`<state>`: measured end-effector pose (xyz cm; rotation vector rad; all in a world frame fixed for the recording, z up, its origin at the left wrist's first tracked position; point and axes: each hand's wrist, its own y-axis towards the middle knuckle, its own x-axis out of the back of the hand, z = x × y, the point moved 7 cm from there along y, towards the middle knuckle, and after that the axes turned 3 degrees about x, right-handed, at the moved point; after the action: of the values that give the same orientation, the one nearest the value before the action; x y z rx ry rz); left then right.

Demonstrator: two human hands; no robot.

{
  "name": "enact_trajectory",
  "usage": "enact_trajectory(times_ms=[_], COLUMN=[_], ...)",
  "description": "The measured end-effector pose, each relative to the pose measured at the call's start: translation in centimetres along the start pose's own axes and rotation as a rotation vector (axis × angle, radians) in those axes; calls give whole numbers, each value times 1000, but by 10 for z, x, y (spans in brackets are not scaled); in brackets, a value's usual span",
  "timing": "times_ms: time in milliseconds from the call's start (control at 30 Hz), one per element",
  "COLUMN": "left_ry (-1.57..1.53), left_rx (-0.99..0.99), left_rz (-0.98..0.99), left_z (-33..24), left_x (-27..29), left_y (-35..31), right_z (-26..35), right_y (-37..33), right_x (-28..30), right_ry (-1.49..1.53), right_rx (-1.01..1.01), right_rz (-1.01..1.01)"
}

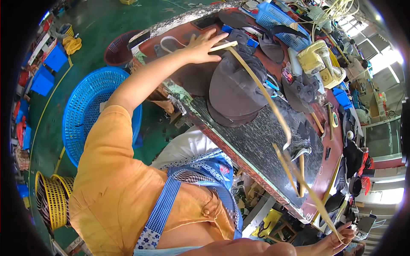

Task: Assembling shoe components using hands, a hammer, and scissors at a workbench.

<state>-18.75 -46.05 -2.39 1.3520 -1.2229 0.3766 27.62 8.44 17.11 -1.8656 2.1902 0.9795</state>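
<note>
My left hand (204, 48) reaches over the far part of the workbench, fingers spread. A long tan strip (261, 85) passes under it, showing between thumb and forefinger, with a pale loop to the left. The strip runs toward me, bends above the board, and continues to my right hand (337, 240) at the lower right, whose fingers are closed on it. Beneath and beside my left hand lie dark grey-brown rounded pieces (237, 87), stacked on the black board (273, 136). Scissors with light blue handles (272, 83) lie right of the stack.
A hammer (302, 170) rests on the board near its right end. A tape roll (335, 120) and wooden-handled tools lie beyond. Blue baskets (70, 115) stand on the green floor at left, with yellow baskets (55, 205) nearer. A blue tray (282, 25) and yellow container (331, 72) sit at the back.
</note>
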Motion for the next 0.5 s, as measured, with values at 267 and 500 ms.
enact_trajectory(times_ms=[267,500], left_ry=[-418,-615], left_rx=[161,-257], left_rz=[260,701], left_z=[68,-107], left_x=[28,195], left_y=[60,-47], right_z=[27,147], right_y=[-168,-346], right_x=[-140,-287], right_ry=[1381,786], right_rx=[-563,-591], right_rz=[-348,407])
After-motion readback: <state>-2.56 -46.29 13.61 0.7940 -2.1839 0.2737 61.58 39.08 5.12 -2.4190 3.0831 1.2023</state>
